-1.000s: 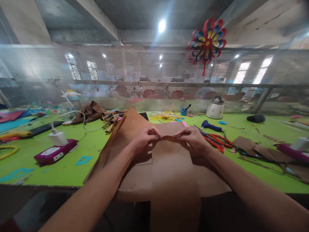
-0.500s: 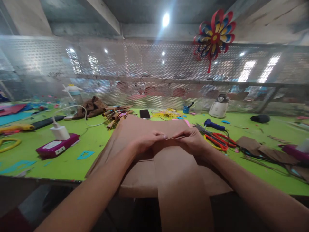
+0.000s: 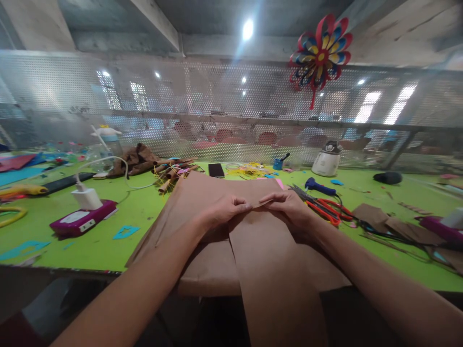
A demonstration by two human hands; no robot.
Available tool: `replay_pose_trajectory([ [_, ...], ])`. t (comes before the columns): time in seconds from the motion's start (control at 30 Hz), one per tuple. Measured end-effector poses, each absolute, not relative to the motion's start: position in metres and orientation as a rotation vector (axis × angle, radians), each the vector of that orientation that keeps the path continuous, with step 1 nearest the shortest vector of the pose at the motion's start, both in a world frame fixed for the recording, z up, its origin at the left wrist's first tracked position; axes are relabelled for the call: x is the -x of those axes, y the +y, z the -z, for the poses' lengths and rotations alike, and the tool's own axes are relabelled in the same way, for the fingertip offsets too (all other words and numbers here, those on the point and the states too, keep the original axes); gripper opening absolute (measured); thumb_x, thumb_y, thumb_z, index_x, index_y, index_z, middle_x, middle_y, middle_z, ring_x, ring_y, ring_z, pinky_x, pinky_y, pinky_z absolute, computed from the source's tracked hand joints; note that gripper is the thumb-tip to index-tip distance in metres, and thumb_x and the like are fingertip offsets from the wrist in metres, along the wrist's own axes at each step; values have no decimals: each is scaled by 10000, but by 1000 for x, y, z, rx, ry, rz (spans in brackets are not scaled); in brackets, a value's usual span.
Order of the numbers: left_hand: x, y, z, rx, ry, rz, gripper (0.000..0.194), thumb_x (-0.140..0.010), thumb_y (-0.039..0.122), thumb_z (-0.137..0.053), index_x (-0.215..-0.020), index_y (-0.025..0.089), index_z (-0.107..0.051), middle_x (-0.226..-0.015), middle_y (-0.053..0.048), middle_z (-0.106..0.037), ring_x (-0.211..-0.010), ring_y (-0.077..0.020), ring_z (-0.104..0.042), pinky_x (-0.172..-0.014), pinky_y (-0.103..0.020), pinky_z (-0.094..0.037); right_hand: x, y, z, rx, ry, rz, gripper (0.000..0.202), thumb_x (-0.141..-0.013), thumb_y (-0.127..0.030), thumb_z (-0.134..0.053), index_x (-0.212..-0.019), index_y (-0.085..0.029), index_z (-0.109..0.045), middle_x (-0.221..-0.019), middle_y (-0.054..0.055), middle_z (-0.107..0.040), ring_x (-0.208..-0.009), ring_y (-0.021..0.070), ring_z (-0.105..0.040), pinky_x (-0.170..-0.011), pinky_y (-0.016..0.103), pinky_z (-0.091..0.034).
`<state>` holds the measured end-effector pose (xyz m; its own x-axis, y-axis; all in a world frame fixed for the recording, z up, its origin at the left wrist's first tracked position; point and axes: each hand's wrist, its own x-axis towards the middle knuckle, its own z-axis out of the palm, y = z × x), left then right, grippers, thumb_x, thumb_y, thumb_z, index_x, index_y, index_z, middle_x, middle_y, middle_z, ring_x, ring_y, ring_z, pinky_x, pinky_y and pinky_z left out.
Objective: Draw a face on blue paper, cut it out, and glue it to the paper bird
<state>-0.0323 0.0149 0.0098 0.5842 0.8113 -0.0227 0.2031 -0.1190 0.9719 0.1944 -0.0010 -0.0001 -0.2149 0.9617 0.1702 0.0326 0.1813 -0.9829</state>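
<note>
A long strip of brown paper (image 3: 277, 270) runs from between my hands down over the table's front edge. My left hand (image 3: 229, 208) pinches its upper end near the left corner, thumb on top. Close by on the right, my right hand (image 3: 289, 207) grips the same end between thumb and fingers; the edge looks folded there. Beneath both hands lies a stack of larger brown paper sheets (image 3: 202, 193), which reaches out past the front edge. My fingertips partly hide the folded end.
Right of the paper lie orange-handled scissors (image 3: 331, 212) and a blue-handled tool (image 3: 320, 186). A purple power strip (image 3: 85, 217) with a white charger sits left. Behind are a phone (image 3: 216, 169), yellow strings (image 3: 249, 169), rolled brown pieces (image 3: 175, 173) and a white bottle (image 3: 326, 159).
My fingers have shifted slightly along the strip's end, the right fingers now lying flatter over it. The strip's hanging part has swung a little to the right.
</note>
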Motion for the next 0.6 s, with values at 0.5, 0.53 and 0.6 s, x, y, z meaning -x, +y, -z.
replay_pose_trajectory([
  [0.5,29,16,-6,-1633,868,-694,301,-819,377,-701,-633,169,-587,-553,29,-467,-514,-104,-344,-479,-244,-233,-189,4,4,1125,-1558,-1104,254,-665,-398,-831,-634,-178,-707,-614,5,-621,-578,112,-473,-553,260,-353],
  [0.53,29,16,-7,-1624,863,-697,300,-813,360,-712,-621,168,-585,-550,30,-464,-514,-102,-342,-480,-245,-232,-189,4,5,1131,-1543,-1114,272,-650,-413,-838,-633,-177,-704,-601,1,-616,-561,107,-465,-536,256,-342],
  [0.6,30,17,-6,-1590,844,-725,276,-802,332,-729,-623,162,-608,-553,26,-484,-524,-106,-364,-495,-245,-254,-189,3,5,1134,-1506,-1145,308,-626,-450,-844,-639,-180,-695,-596,1,-621,-547,109,-477,-518,254,-340],
])
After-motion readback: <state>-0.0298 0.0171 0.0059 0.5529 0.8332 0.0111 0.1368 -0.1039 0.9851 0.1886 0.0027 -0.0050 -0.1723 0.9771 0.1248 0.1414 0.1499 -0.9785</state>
